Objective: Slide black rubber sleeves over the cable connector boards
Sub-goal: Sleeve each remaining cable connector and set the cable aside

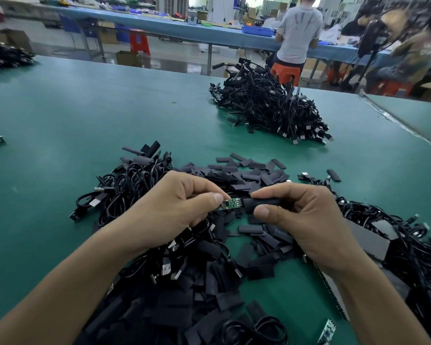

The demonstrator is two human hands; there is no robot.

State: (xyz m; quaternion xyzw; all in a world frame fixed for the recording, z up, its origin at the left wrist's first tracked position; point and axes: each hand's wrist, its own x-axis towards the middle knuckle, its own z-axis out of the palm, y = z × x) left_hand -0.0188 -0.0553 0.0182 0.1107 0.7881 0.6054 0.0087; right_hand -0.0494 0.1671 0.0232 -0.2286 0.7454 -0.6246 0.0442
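Observation:
My left hand [177,205] pinches a small green connector board [230,204] between thumb and forefinger. My right hand [301,215] holds a black rubber sleeve [261,204] between thumb and fingers, its open end touching the board's right tip. Most of the board is still bare. Loose flat black sleeves [249,174] lie scattered on the green table [85,125] under and behind both hands. Black USB cables [125,188] are piled to the left of my left hand.
A large heap of black cables [271,108] sits further back on the right. More cables [396,232] and a grey strip lie at the right. Another loose board [327,331] lies near the bottom edge. People work at a blue bench [184,28] behind.

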